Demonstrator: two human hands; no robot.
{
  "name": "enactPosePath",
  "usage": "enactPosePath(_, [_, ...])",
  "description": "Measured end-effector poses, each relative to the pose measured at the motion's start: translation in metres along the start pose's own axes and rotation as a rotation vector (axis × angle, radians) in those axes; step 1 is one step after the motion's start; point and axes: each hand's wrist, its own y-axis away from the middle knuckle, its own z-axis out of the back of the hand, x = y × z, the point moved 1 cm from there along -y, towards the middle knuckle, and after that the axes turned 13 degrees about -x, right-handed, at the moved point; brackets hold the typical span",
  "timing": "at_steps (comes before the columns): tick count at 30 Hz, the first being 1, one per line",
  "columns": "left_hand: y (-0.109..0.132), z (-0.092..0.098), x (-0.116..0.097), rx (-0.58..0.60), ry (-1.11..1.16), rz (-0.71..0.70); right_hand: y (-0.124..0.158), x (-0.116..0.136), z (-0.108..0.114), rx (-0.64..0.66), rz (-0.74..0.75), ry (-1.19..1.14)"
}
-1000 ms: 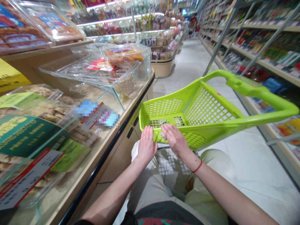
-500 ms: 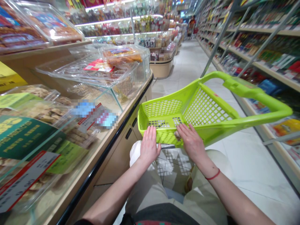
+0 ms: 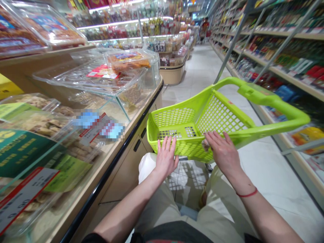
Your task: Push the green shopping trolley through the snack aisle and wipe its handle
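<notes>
A bright green plastic shopping cart basket (image 3: 177, 116) with lattice walls stands in front of my knees, its thick handle (image 3: 273, 101) reaching to the right. My left hand (image 3: 165, 155) rests its spread fingers on the near rim, close to the left end; nothing shows in it. Farther right along that rim, my right hand (image 3: 225, 153) lies over the edge. Under its fingers, against the outer wall, is a small crumpled greyish wad, perhaps a tissue or cloth (image 3: 205, 145). The basket's inside shows only its perforated floor and walls.
On the left stands a display counter (image 3: 134, 130) with a black edge, glass dividers, packed snacks (image 3: 45, 125) and price labels. Stocked shelves (image 3: 286, 57) with slanting metal bars line the right. A tiled aisle (image 3: 196, 64) runs ahead, with a person (image 3: 204, 28) far down it.
My right hand has slid right along the rim with the crumpled wad. The left hand has shifted slightly right, its fingers more spread. The view has moved a little.
</notes>
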Motion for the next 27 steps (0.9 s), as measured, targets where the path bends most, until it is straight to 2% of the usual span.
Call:
enactPosePath(3, [0.000, 0.000, -0.003, -0.001, -0.004, 0.008, 0.002, 0.000, 0.001, -0.023, 0.001, 0.020])
enactPosePath(9, [-0.001, 0.000, -0.008, 0.004, -0.031, 0.024, -0.007, 0.055, -0.024, 0.004, 0.025, -0.103])
enactPosePath(12, [-0.002, 0.000, -0.007, 0.009, -0.048, 0.013, -0.010, 0.068, -0.033, 0.016, 0.023, -0.165])
enactPosePath(15, [-0.002, -0.001, -0.006, 0.017, -0.064, 0.013, -0.009, 0.055, -0.030, 0.033, 0.026, -0.180])
enactPosePath(22, [-0.002, -0.003, -0.007, 0.015, -0.061, 0.020, 0.005, -0.008, -0.002, -0.007, -0.016, -0.053])
enactPosePath(24, [-0.002, -0.003, -0.009, 0.010, -0.062, 0.019, 0.006, -0.013, 0.001, -0.015, -0.016, -0.037])
enactPosePath(27, [-0.005, -0.004, -0.013, 0.005, -0.054, -0.007, 0.005, -0.005, -0.003, -0.019, -0.023, -0.049])
